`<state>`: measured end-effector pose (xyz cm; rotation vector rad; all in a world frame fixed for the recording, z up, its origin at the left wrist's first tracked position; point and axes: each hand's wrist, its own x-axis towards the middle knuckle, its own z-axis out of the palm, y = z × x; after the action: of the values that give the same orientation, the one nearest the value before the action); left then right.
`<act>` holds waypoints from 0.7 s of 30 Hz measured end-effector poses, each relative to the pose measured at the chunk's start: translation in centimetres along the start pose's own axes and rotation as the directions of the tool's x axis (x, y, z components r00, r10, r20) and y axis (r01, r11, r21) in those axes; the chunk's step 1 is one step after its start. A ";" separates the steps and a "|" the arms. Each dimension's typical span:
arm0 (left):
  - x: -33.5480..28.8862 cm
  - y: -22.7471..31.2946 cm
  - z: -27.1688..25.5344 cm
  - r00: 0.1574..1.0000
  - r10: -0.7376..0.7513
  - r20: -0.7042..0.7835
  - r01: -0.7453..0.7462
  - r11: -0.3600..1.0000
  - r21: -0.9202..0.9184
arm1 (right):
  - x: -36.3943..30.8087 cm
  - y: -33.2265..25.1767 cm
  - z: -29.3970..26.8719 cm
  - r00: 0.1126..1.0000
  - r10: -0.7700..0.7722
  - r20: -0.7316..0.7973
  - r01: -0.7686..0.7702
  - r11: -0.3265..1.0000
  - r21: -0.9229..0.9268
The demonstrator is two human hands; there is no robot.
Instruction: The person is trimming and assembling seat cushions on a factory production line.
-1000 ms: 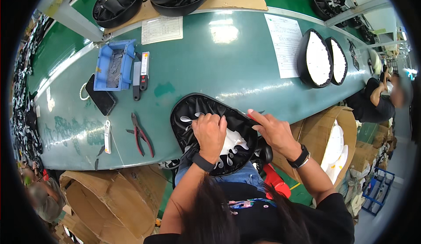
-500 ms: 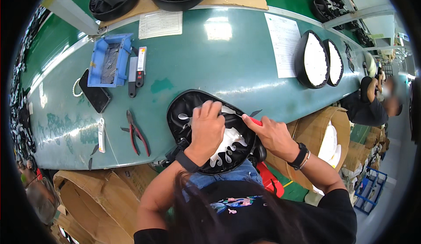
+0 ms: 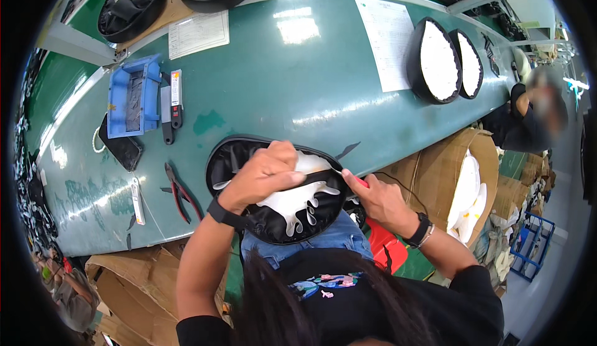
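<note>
Green counter (image 3: 249,97), near edge: left hand (image 3: 264,175) pinches black lining (image 3: 322,175), best kept taut; right hand (image 3: 385,203) grasps a red-handled tool (image 3: 357,184), best angled clear of fingers.

Black cover (image 3: 272,224), white insert (image 3: 288,203)

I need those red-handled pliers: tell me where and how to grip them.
Probably best by both red handles of the pliers, from the near edge of the green table: they lie flat, handles splayed toward that edge, tips pointing away.
</note>
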<state>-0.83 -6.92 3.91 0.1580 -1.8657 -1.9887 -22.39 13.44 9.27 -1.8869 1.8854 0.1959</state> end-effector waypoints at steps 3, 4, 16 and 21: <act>1.1 -0.4 3.3 0.997 -0.037 0.070 -0.025 0.693 0.721 | 0.8 -0.6 0.3 0.996 0.004 -0.084 0.001 0.998 0.056; 1.4 -1.5 4.3 0.995 0.019 0.094 -0.085 0.634 0.768 | 1.1 -0.8 -0.1 0.997 0.003 -0.080 0.001 0.998 0.058; 3.2 -0.4 0.9 0.978 -0.131 -0.163 0.192 0.868 0.457 | 0.6 -3.7 2.1 0.956 0.269 -0.115 -0.255 0.959 0.121; 5.6 -1.1 2.1 0.997 -0.063 0.033 -0.004 0.414 0.910 | 4.3 -2.1 -1.4 0.978 0.201 -0.049 -0.197 0.978 0.066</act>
<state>-6.96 -6.99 4.10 0.4345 -2.8045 -0.7140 -20.44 8.82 9.20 -1.6790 2.0939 0.1496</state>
